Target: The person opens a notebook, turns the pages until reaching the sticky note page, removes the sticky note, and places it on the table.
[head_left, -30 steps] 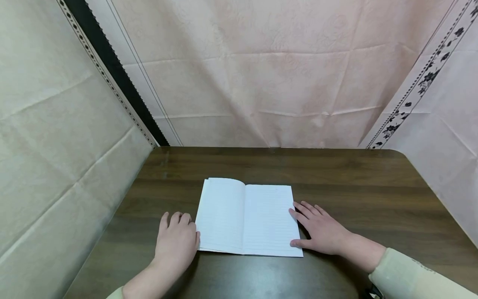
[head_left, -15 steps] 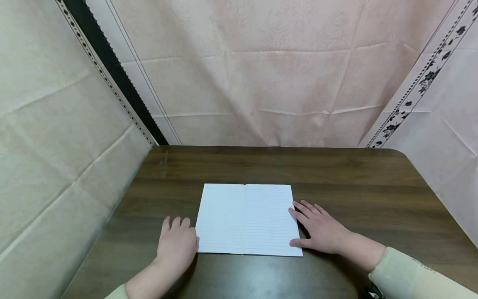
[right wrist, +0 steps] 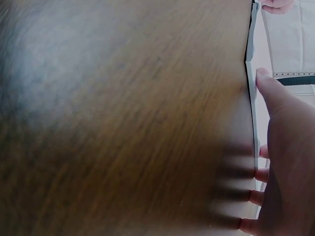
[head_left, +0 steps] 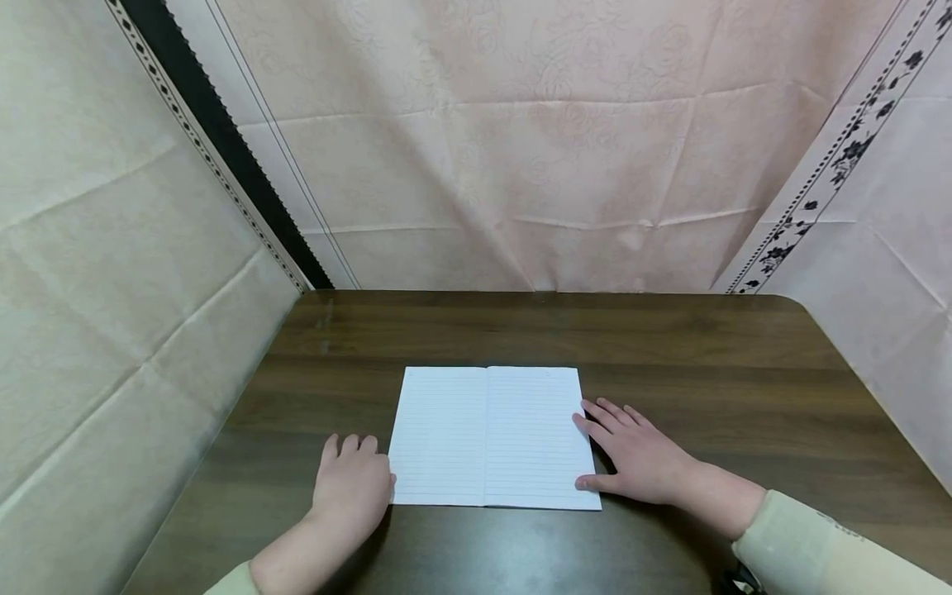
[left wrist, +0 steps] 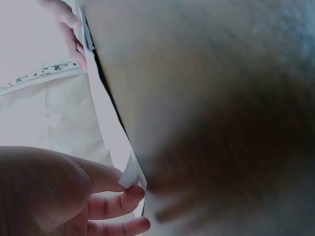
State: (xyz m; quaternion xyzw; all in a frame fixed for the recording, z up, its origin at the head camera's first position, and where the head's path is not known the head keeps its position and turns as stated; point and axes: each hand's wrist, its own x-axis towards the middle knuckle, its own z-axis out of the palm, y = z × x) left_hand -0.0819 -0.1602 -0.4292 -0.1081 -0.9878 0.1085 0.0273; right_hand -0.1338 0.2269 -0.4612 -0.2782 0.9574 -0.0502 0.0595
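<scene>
An open notebook (head_left: 535, 438) with ruled white pages lies on the wooden table, its spine running away from the person. At its left edge, the left hand (head_left: 351, 487) holds the left page (head_left: 439, 438) with bent fingers. In the left wrist view a lifted paper corner (left wrist: 129, 172) covers the thumb's tip, and curled fingertips (left wrist: 130, 199) sit right by it. Spread over the right edge, the right hand (head_left: 640, 454) rests with straight fingers, its thumb (right wrist: 266, 81) lying on the right page near the lower corner.
The brown wooden table (head_left: 669, 330) extends around the notebook on every side. Pale cloth (head_left: 506, 165) hangs behind it, with more cloth (head_left: 126, 330) along the left side. A dark object (head_left: 740, 578) shows at the right sleeve.
The left page, raised and curved near the spine a second ago, has come down flat. The left hand has shifted slightly toward the person; the right hand has stayed in place.
</scene>
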